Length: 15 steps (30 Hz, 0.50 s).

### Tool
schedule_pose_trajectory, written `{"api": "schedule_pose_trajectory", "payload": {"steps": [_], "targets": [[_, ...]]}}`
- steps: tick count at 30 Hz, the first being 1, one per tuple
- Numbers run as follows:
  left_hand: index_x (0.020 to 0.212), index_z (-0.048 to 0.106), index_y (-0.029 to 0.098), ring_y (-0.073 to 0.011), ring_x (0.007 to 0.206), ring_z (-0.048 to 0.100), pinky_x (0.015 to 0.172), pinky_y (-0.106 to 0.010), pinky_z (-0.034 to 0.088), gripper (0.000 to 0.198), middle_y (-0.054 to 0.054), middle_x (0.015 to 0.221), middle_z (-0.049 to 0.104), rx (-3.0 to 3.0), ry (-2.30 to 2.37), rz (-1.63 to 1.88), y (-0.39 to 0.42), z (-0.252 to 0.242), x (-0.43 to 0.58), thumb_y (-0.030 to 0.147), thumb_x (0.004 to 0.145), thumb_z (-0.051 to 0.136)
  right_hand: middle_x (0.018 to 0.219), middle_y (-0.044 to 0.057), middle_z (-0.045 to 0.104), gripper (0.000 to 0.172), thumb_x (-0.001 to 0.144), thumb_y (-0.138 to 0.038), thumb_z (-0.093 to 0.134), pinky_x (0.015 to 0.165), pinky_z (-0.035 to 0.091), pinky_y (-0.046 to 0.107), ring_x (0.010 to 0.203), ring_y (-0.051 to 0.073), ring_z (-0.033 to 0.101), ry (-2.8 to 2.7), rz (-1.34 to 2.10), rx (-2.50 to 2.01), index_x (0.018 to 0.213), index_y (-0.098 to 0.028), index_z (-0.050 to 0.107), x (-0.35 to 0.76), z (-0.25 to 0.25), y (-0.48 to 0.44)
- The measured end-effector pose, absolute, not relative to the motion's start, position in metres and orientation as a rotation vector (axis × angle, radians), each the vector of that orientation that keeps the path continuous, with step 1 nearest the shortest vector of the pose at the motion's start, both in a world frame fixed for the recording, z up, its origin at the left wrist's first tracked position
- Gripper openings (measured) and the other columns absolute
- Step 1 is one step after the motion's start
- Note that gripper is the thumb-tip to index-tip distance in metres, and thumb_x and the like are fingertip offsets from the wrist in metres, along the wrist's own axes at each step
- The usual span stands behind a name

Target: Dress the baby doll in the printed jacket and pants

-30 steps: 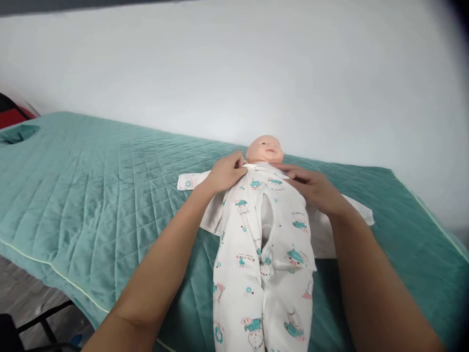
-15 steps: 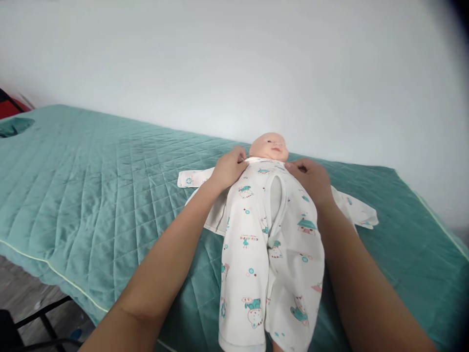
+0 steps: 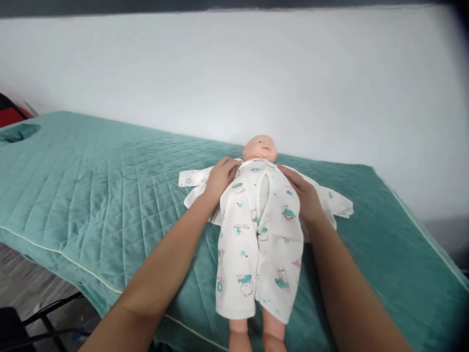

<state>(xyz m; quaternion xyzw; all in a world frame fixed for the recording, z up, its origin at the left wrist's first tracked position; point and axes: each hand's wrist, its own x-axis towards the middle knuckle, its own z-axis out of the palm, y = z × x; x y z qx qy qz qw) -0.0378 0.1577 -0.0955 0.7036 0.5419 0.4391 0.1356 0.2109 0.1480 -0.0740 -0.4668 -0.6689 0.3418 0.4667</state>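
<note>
A baby doll [image 3: 261, 147] lies face up on a teal quilted table [image 3: 91, 181]. It wears a white printed romper [image 3: 258, 244] whose front is parted at the chest; bare legs stick out at the bottom. My left hand [image 3: 220, 177] rests on the doll's shoulder on the left side, fingers curled on the cloth. My right hand [image 3: 302, 190] lies along the other side of the chest, fingers pressed on the romper. The empty sleeves spread out to both sides.
A white wall [image 3: 234, 73] runs behind the table. A face hole [image 3: 18, 133] sits at the table's far left end, with something red [image 3: 10, 115] beyond it. Dark metal table legs [image 3: 47, 318] and floor show at lower left.
The romper has been drawn up the doll's body, so its bare legs now show below the cuffs. Both hands slid from the collar down to the shoulders and sides.
</note>
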Motion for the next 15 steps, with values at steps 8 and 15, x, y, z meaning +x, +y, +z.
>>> {"api": "schedule_pose_trajectory", "payload": {"steps": [8, 15], "targets": [[0.134, 0.063, 0.02, -0.0246, 0.125, 0.051, 0.112, -0.039, 0.039, 0.04, -0.01, 0.132, 0.06, 2.196, 1.627, 1.103, 0.114, -0.108, -0.049, 0.023, 0.096, 0.048, 0.143, 0.003, 0.063, 0.047, 0.088, -0.041, 0.066, 0.12, 0.036, 0.052, 0.139, 0.028, 0.053, -1.526, 0.815, -1.3, 0.134, -0.03, 0.067, 0.223, -0.09, 0.105], [0.132, 0.061, 0.02, -0.0258, 0.126, 0.053, 0.108, -0.04, 0.043, 0.045, -0.012, 0.135, 0.059, 2.101, 1.756, 0.989, 0.079, -0.115, -0.049, 0.017, 0.089, 0.048, 0.139, 0.007, 0.065, 0.048, 0.088, -0.036, 0.063, 0.113, 0.044, 0.054, 0.129, 0.029, 0.06, -1.5, 0.829, -1.286, 0.135, -0.027, 0.064, 0.221, -0.098, 0.081]]}}
